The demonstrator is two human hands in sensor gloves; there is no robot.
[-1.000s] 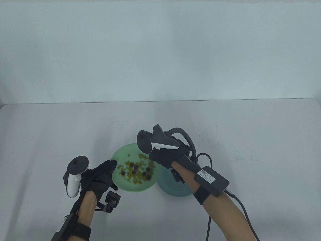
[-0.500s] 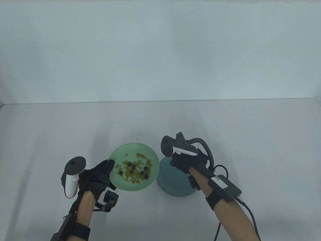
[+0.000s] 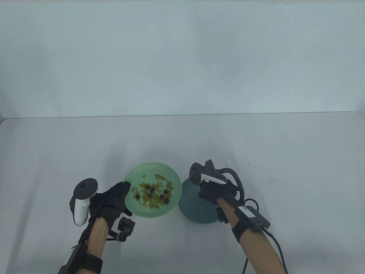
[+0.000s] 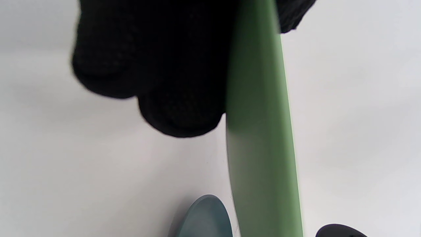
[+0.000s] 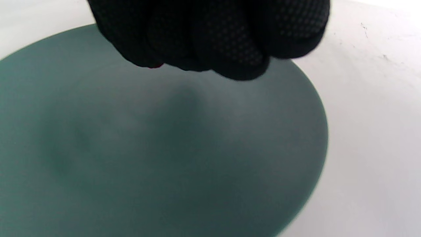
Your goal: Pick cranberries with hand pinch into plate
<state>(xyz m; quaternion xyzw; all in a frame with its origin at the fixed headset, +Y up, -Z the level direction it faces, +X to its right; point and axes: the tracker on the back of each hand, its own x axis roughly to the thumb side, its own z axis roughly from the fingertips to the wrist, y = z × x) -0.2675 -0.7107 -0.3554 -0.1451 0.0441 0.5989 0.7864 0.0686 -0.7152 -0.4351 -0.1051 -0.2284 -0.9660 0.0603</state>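
A light green plate (image 3: 134,174) holds several dark red cranberries (image 3: 152,189) mixed with small yellow-green beans (image 3: 148,198). My left hand (image 3: 121,192) grips its left rim; in the left wrist view my fingers (image 4: 177,112) wrap the green rim (image 4: 260,131). A dark teal plate (image 3: 190,209) sits just to the right. My right hand (image 3: 212,191) hovers over it with fingers bunched together. In the right wrist view the hand (image 5: 197,61) hangs above the teal plate (image 5: 164,158), and a sliver of red, a cranberry (image 5: 158,65), shows at the pinched fingertips.
The white table (image 3: 285,159) spreads around both plates, with its far edge against a pale wall. The teal plate's edge also shows in the left wrist view (image 4: 204,217). A cable runs from my right forearm unit (image 3: 252,215).
My right hand has moved from above the green plate rightward and toward me, to above the teal plate. My left hand has stayed on the green plate's rim.
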